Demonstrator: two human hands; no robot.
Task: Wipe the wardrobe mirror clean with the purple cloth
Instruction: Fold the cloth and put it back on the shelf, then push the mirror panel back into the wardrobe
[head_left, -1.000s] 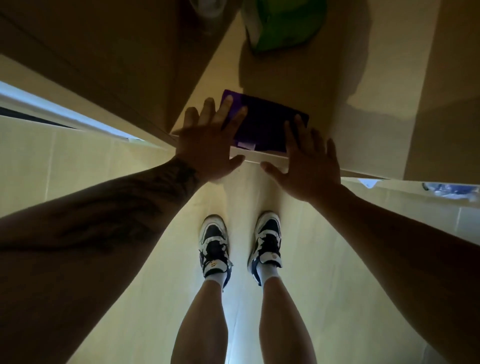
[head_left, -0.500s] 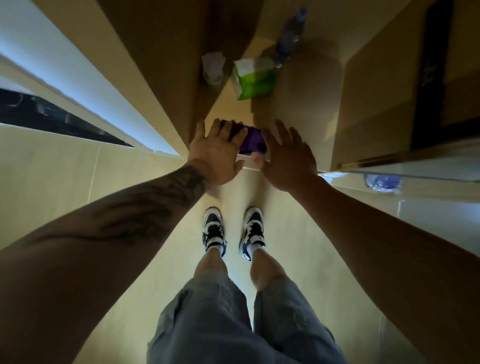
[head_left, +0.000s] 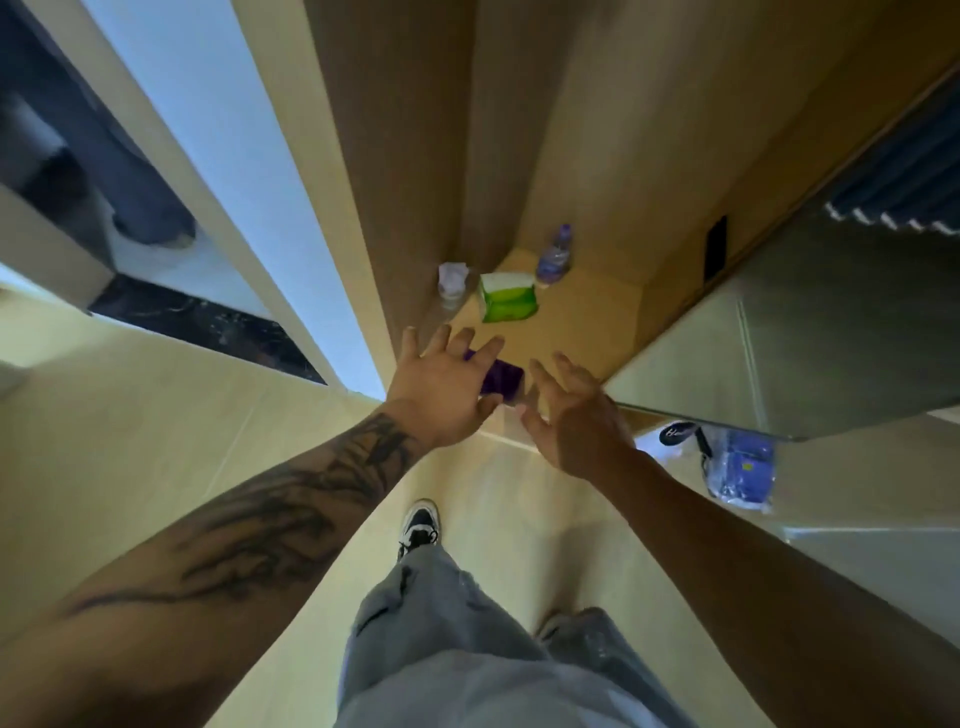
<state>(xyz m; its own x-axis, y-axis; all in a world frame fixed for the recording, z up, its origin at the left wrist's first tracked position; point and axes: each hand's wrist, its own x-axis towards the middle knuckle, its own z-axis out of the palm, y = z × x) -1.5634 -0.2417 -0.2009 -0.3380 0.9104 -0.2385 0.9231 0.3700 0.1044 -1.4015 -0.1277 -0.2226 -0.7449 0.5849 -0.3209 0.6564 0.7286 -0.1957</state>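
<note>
Pale wood-grain panels form the open wardrobe, whose low shelf runs back from the front edge where both hands reach in. To the right hangs the wardrobe mirror, a large door panel reflecting the pale floor tiles and a dark slatted shape at its top corner. Cream floor tiles spread below, with grey trousers and a black-and-white sneaker in view. The tattooed left forearm leads to the left hand, fingers spread and fairly straight, lying over the near part of the purple cloth; whether it actually presses on it I cannot tell. The right hand hovers just right of the cloth, fingers open and loosely fanned, holding nothing. The cloth lies folded flat at the shelf's front edge. Further back stand a green tissue pack, a small water bottle, and a clear cup holding crumpled white paper. A blue plastic-wrapped package lies on the floor beneath the mirror.
</note>
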